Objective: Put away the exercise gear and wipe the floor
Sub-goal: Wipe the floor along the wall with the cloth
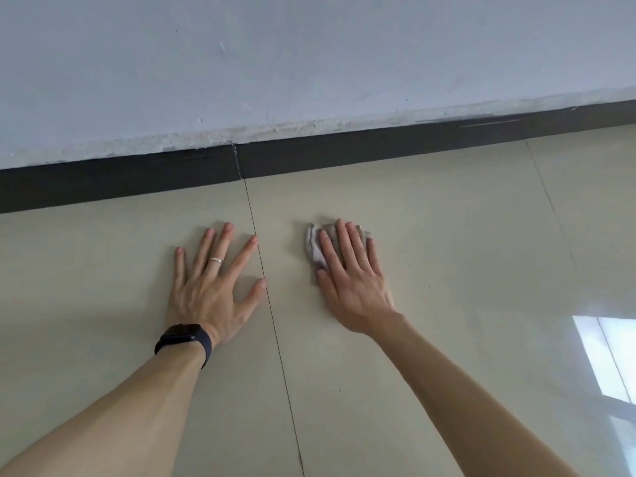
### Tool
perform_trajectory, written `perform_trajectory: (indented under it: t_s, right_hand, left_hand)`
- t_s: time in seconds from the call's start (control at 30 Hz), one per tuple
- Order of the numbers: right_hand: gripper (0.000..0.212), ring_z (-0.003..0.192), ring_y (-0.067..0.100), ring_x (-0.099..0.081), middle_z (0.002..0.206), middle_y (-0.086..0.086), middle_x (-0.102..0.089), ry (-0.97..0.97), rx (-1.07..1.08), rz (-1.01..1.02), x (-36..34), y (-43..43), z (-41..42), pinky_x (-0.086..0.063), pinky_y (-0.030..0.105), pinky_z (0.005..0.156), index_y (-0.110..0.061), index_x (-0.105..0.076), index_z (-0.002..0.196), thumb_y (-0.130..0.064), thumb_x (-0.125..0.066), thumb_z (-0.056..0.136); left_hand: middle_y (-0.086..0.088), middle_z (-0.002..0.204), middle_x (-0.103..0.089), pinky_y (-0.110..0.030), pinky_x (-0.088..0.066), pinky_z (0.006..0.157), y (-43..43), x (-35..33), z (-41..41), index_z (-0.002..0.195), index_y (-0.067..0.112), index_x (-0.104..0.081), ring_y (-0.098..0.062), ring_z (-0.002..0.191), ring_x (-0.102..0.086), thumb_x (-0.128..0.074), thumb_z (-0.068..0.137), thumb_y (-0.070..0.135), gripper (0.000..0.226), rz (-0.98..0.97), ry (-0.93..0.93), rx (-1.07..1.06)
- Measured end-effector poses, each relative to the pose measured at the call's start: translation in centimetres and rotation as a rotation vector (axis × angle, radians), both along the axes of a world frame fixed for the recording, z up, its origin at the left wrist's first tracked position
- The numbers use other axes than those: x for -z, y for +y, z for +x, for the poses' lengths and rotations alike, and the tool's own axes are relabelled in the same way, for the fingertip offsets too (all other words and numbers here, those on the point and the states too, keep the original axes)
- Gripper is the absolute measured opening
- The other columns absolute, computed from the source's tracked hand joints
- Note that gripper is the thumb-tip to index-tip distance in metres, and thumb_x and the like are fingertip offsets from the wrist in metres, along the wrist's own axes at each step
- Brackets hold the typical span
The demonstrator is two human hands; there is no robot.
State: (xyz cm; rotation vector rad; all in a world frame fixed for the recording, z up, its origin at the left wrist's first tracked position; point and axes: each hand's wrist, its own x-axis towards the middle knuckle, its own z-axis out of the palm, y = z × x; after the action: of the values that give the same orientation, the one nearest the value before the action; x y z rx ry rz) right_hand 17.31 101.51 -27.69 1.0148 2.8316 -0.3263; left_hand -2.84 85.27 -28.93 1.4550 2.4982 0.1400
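Note:
My right hand (351,280) lies flat on a small grey cloth (315,247), pressing it against the beige tiled floor (447,235) with straight fingers. Most of the cloth is hidden under the palm; its crumpled edge shows to the left of the fingers. My left hand (213,287) rests flat on the floor with its fingers spread, just left of a tile joint. It wears a ring and a dark wristband. No exercise gear is in view.
A dark skirting board (344,154) runs along the foot of a pale wall (309,63) just beyond the hands. A bright window reflection (609,356) shines on the floor at the lower right.

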Motion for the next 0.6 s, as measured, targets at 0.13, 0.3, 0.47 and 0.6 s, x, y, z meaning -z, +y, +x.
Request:
perform_trajectory:
  t_s: [0.13,0.3,0.47,0.6]
  right_hand:
    - [0.060,0.154,0.019,0.005,0.167,0.002,0.001,-0.037,0.144,0.034,0.0,7.8,1.9,0.001,0.048,0.123,-0.025,-0.005,0.160,-0.047,-0.017,0.105]
    - [0.066,0.152,0.027,0.013,0.166,0.013,0.010,0.021,0.964,-0.081,-0.6,15.4,-3.9,0.008,0.052,0.121,-0.013,0.000,0.159,-0.044,-0.022,0.105]
    - [0.068,0.152,0.037,0.000,0.163,0.025,-0.005,0.152,0.676,0.003,1.3,5.0,-12.7,0.004,0.055,0.121,0.001,-0.013,0.156,-0.041,-0.024,0.103]
    - [0.060,0.154,0.019,0.007,0.167,0.007,-0.002,0.075,-0.219,-0.049,0.5,1.4,-9.4,0.003,0.049,0.124,-0.016,-0.011,0.159,-0.041,-0.022,0.106]
  left_hand:
    - [0.007,0.166,0.008,-0.058,-0.005,0.120,-0.1,-0.2,0.1,0.155,0.046,-0.003,-0.020,0.153,0.002,-0.021,0.091,0.071,0.071,-0.032,-0.003,0.002]
    - [0.006,0.167,0.003,-0.057,-0.005,0.120,-0.1,0.0,0.0,0.155,0.046,-0.007,-0.022,0.153,-0.004,-0.023,0.090,0.071,0.072,-0.024,0.011,0.016]
    - [0.007,0.167,0.000,-0.057,-0.006,0.121,-0.1,0.2,0.0,0.157,0.037,-0.008,-0.019,0.153,-0.005,-0.029,0.090,0.067,0.077,-0.007,0.001,-0.007]
    - [0.008,0.166,-0.005,-0.056,-0.009,0.121,-0.1,0.0,0.0,0.159,0.022,-0.010,-0.014,0.153,-0.004,-0.024,0.094,0.062,0.078,0.000,-0.001,-0.057]
